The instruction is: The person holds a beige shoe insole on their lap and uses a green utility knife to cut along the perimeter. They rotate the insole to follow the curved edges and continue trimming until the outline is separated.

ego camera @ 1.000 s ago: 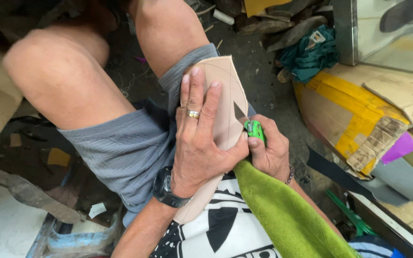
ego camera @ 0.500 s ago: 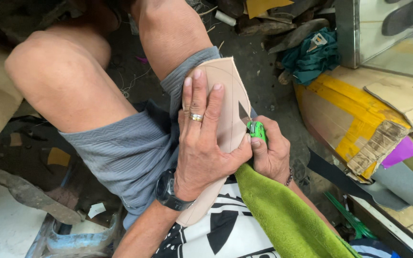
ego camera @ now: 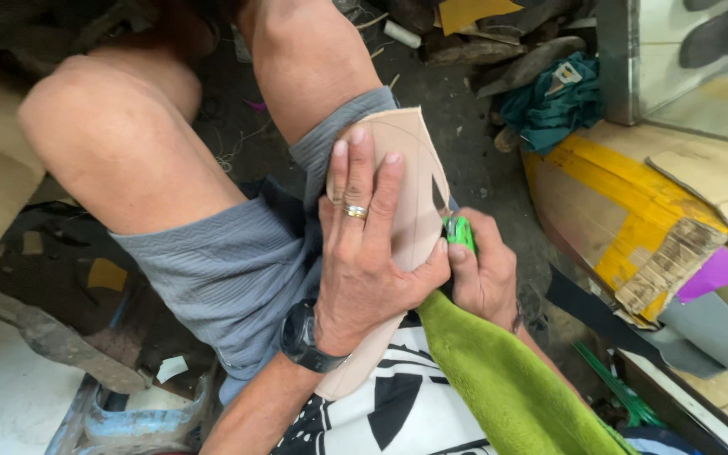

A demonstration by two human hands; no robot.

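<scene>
On the person's right thigh, over the grey shorts (ego camera: 221, 278), lies the tan leather sheet (ego camera: 410, 181), a long curved piece running from near the knee down towards the lap; it has stayed in place across the earlier views. The left hand (ego camera: 364, 261) presses flat on it, fingers (ego camera: 355, 177) spread and extended, one bearing a ring, a black watch (ego camera: 305, 337) on the wrist. The right hand (ego camera: 486, 274) is closed round a green-handled knife (ego camera: 459, 232) at the sheet's right edge, fingers pressed together on the handle; a green cloth (ego camera: 507, 388) covers that forearm. Compared with a second ago the knife sits slightly further along the edge and a narrow dark slit shows beside the blade, which suggests the cut is progressing.
</scene>
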